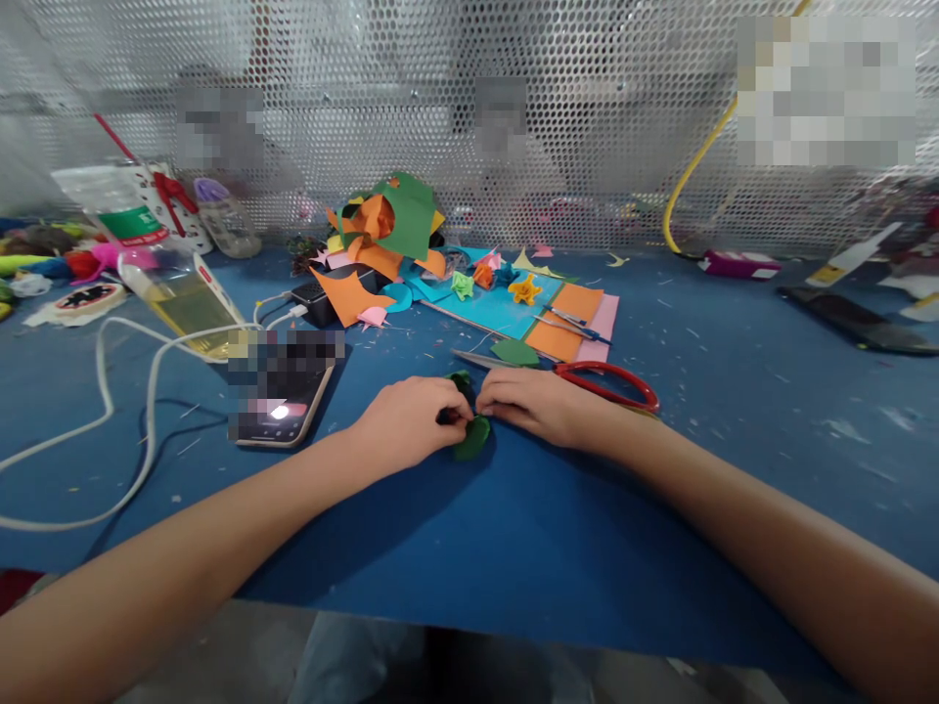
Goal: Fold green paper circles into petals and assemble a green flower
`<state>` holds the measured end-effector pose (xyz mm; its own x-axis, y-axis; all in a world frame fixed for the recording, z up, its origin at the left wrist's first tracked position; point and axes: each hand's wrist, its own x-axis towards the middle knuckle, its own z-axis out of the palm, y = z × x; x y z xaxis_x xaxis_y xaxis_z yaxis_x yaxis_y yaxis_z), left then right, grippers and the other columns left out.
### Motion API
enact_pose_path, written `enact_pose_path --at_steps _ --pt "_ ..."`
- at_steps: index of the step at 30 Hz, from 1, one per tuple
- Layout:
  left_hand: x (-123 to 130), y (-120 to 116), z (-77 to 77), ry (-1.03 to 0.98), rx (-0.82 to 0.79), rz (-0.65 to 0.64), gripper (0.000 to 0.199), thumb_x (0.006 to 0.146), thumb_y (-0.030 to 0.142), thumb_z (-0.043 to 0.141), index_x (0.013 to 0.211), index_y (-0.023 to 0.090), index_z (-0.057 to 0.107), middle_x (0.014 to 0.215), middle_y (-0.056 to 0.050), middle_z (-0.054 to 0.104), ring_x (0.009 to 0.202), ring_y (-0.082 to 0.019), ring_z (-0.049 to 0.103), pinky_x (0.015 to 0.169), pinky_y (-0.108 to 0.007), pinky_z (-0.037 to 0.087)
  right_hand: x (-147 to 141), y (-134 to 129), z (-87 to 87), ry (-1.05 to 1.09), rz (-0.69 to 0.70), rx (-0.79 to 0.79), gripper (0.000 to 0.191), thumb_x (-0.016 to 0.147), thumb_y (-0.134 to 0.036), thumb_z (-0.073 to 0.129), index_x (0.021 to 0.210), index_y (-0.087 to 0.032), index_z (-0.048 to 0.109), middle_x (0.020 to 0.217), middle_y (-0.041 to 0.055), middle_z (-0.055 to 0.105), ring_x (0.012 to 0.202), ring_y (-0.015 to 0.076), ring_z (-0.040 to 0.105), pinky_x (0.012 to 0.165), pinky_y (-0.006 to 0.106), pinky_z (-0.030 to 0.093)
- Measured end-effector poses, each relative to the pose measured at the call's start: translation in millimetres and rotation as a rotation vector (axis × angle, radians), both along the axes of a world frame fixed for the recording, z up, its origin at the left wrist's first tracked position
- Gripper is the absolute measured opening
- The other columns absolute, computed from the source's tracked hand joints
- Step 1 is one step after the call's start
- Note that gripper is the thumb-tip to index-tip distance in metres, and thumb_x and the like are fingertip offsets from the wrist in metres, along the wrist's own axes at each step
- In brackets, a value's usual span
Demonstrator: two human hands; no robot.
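Near the middle of the blue table, my left hand (418, 420) pinches a piece of dark green paper (471, 440) with curved, petal-like edges. Fingers bent together, my right hand (532, 403) meets the same paper from the other side. Part of the paper is hidden behind my fingertips. Just beyond my right hand lie red-handled scissors (612, 381), their blade pointing left. A flat green paper scrap (514, 352) rests by the blade. Small folded paper flowers, among them a yellow-orange one (525, 288) and a light green one (462, 285), sit farther back.
A phone (283, 391) lies left of my hands, with a white cable (151, 420) looping beside it. Behind are a bottle of yellowish liquid (183, 298), a heap of coloured paper scraps (411, 220) and orange sheets (564, 328). A perforated metal screen (608, 127) closes off the back.
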<state>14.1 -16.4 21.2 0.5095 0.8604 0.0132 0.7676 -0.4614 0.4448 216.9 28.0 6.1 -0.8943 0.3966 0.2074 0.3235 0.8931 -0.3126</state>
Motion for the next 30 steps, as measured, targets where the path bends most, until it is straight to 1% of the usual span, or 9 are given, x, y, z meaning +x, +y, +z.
enact_pose_path --at_steps 3,10,13,16,19,21,24,27,30 --pt "-0.4 -0.2 1.7 0.077 0.054 -0.069 0.018 0.076 0.018 0.053 0.085 0.023 0.068 0.086 0.001 0.064 0.076 -0.014 0.059 0.065 -0.024 0.042 2.0 0.6 -0.2 0.002 0.053 0.074 0.026 0.093 -0.022 0.036 0.093 -0.015 0.062 0.091 0.0083 0.062 0.082 0.0165 0.058 0.074 0.028 0.048" --pt "0.9 -8.1 13.8 0.335 0.175 -0.178 0.023 0.083 0.019 0.046 0.088 0.023 0.068 0.092 0.0 0.064 0.079 -0.016 0.062 0.049 -0.023 0.032 5.1 -10.4 9.1 -0.169 0.049 0.277 0.026 0.089 -0.012 0.04 0.096 -0.017 0.065 0.092 0.0071 0.064 0.083 0.0169 0.06 0.073 0.028 0.049" --pt "0.2 -10.1 15.3 0.342 0.18 -0.196 0.022 0.083 0.021 0.047 0.086 0.022 0.068 0.092 -0.001 0.064 0.077 -0.016 0.062 0.049 -0.024 0.031 7.4 -15.0 10.3 -0.223 0.008 0.247 0.024 0.088 -0.015 0.043 0.096 -0.019 0.066 0.095 0.0081 0.063 0.085 0.0187 0.061 0.073 0.031 0.05" --pt "-1.0 -7.2 11.4 0.202 0.112 -0.121 0.019 0.081 0.027 0.051 0.088 0.023 0.068 0.09 0.0 0.065 0.075 -0.015 0.061 0.054 -0.023 0.036 9.5 -12.6 7.0 -0.081 -0.06 0.079 0.021 0.089 -0.022 0.045 0.101 -0.02 0.063 0.101 0.0073 0.061 0.091 0.0175 0.059 0.08 0.031 0.048" --pt "0.1 -1.9 5.4 0.046 -0.004 0.031 0.017 0.079 0.029 0.053 0.085 0.024 0.068 0.079 0.001 0.066 0.069 -0.014 0.059 0.056 -0.023 0.038 8.7 -6.9 2.8 0.024 -0.156 -0.058 0.016 0.087 -0.03 0.05 0.091 -0.017 0.06 0.092 0.0058 0.06 0.084 0.0155 0.058 0.077 0.028 0.048" --pt "2.8 0.4 2.6 0.01 -0.065 0.11 0.016 0.077 0.031 0.054 0.082 0.024 0.067 0.075 0.002 0.067 0.066 -0.014 0.059 0.052 -0.023 0.037 5.9 -5.8 1.2 -0.024 -0.195 -0.048 0.015 0.088 -0.028 0.049 0.084 -0.017 0.058 0.088 0.0052 0.058 0.08 0.0151 0.057 0.074 0.028 0.047" --pt "8.4 0.9 1.1 0.027 -0.066 0.169 0.016 0.076 0.037 0.056 0.079 0.025 0.067 0.075 0.002 0.068 0.066 -0.015 0.06 0.048 -0.024 0.033 -0.5 -10.0 -0.6 -0.134 -0.227 0.037 0.017 0.089 -0.016 0.041 0.08 -0.016 0.055 0.085 0.0062 0.056 0.076 0.0154 0.055 0.071 0.028 0.045" --pt "11.6 -0.7 1.1 0.051 -0.027 0.177 0.017 0.077 0.037 0.055 0.08 0.026 0.067 0.08 0.002 0.068 0.07 -0.016 0.061 0.048 -0.024 0.033 -6.2 -16.1 -4.1 -0.182 -0.252 0.094 0.019 0.082 -0.004 0.039 0.077 -0.015 0.053 0.081 0.0068 0.055 0.072 0.0163 0.053 0.067 0.028 0.043" --pt "10.2 -3.2 1.5 0.055 -0.007 0.154 0.018 0.077 0.039 0.056 0.083 0.027 0.067 0.084 0.002 0.067 0.075 -0.018 0.061 0.051 -0.025 0.036 -5.6 -18.5 -5.8 -0.211 -0.249 0.161 0.021 0.079 -0.001 0.037 0.076 -0.015 0.052 0.077 0.007 0.054 0.07 0.018 0.051 0.064 0.03 0.04"
